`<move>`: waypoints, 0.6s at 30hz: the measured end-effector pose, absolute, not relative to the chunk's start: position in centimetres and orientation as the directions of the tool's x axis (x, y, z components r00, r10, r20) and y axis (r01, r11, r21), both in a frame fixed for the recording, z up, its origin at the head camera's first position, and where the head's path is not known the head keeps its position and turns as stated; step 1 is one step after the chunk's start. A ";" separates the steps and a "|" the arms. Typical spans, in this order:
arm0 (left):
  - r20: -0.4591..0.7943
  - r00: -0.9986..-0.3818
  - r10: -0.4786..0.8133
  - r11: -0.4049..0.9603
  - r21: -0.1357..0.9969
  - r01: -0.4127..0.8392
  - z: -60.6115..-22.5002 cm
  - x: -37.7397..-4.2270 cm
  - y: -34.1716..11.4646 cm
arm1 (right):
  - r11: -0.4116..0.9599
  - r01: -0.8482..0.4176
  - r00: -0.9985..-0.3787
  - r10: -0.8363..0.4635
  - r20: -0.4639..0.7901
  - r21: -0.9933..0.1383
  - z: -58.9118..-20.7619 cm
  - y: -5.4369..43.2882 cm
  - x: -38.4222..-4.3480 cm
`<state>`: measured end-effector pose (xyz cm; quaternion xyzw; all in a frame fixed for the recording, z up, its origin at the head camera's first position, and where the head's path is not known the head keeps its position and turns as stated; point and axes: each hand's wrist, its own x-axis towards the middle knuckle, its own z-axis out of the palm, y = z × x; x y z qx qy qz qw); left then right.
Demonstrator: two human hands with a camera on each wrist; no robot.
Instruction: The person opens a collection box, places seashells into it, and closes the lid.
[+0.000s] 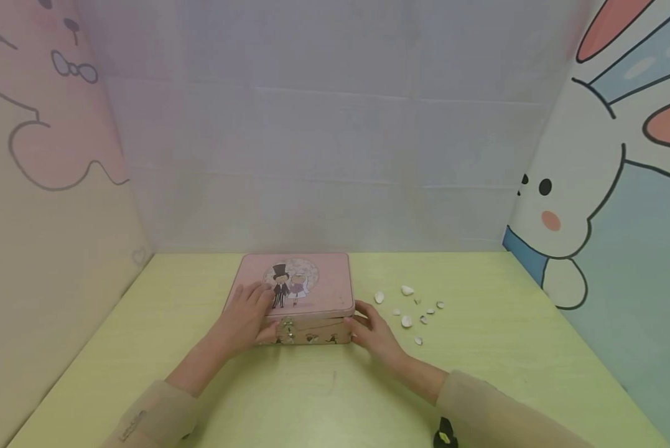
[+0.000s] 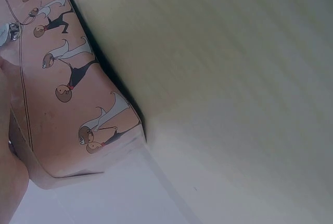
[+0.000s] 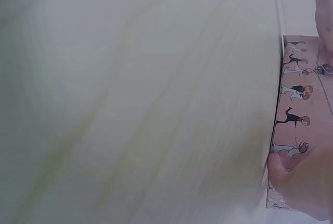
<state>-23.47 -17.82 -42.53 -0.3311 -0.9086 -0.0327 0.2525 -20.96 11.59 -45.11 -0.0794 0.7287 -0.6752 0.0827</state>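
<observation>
A pink tin box (image 1: 326, 283) with a hinged-looking lid lies on the table, a couple in wedding clothes drawn on top. Its front (image 2: 57, 94) carries small dancing figures and a metal clasp (image 1: 287, 330). My left hand (image 1: 242, 320) rests on the lid's left part with fingers extended, its thumb down the front beside the clasp. At the right front corner, my right hand (image 1: 376, 336) grips the box, thumb on the front and fingers along the side. In the right wrist view the right thumb (image 3: 278, 169) touches the front near its lower edge.
Several small white shell-like pieces (image 1: 407, 321) are scattered on the yellow-green table (image 1: 335, 398) to the right of the box. A pale cloth wall (image 1: 335, 155) stands behind, with cartoon-printed panels at both sides. A small black object (image 1: 445, 434) shows at the front edge of view.
</observation>
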 end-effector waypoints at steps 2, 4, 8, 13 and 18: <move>0.489 -0.647 0.585 0.775 -0.104 0.623 -42.5 -23.5 -17.8 | 0.077 0.007 -0.977 -0.210 -0.023 -0.997 -45.0 11.4 -21.0; 0.491 -0.646 0.585 0.774 -0.102 0.624 -42.5 -23.6 -17.8 | 0.071 0.022 -0.980 -0.197 -0.036 -0.997 -44.9 11.3 -21.0; 0.475 -0.660 0.582 0.781 -0.099 0.617 -42.4 -23.6 -17.8 | 0.058 0.028 -0.980 -0.194 -0.039 -0.998 -44.6 11.2 -20.9; 0.447 -0.673 0.589 0.779 -0.092 0.620 -41.8 -23.8 -17.9 | 0.061 0.027 -0.979 -0.199 -0.038 -0.998 -44.4 11.1 -20.7; 0.441 -0.674 0.592 0.772 -0.073 0.631 -40.5 -24.3 -17.7 | 0.060 0.030 -0.976 -0.212 -0.042 -0.998 -44.4 11.0 -20.7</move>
